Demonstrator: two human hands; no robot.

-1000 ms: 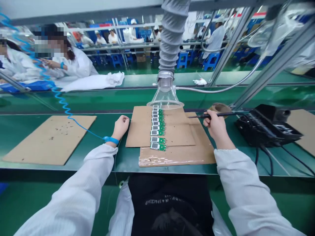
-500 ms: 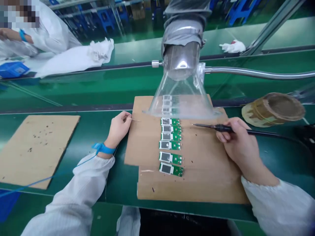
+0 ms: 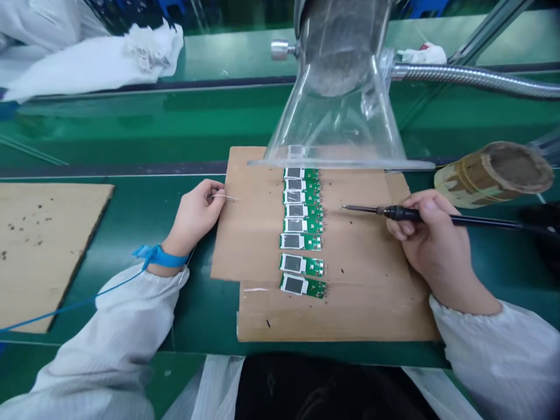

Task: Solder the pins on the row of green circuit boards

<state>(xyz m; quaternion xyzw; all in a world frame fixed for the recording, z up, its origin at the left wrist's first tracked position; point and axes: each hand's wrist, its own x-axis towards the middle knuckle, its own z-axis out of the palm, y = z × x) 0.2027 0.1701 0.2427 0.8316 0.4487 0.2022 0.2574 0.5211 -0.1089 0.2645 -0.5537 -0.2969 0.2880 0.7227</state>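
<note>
My right hand [image 3: 431,239] grips a black soldering iron [image 3: 402,213] like a pen. Its thin metal tip points left and stays apart from the boards. Pinched in my left hand [image 3: 199,213] is a thin strand of solder wire [image 3: 228,197], its free end pointing right over the cardboard. Between the hands, a column of several small green circuit boards [image 3: 301,241], each with a grey screen in a white frame, lies on the cardboard sheet [image 3: 371,315]. The farthest boards show through the clear fume hood. A blue wrist strap [image 3: 166,257] circles my left wrist.
A clear fume hood [image 3: 335,128] hangs low over the far end of the boards, with a flexible metal pipe [image 3: 472,79] beside it. At the right stands a brown-and-cream round container [image 3: 464,181]. Another cardboard sheet [image 3: 39,262] with dark specks lies left. A person's white sleeve [image 3: 48,23] shows across the bench.
The view has tilted down and come closer, so the hood appears larger and more boards show below its rim. Both hands keep their holds, roughly in the same places over the cardboard.
</note>
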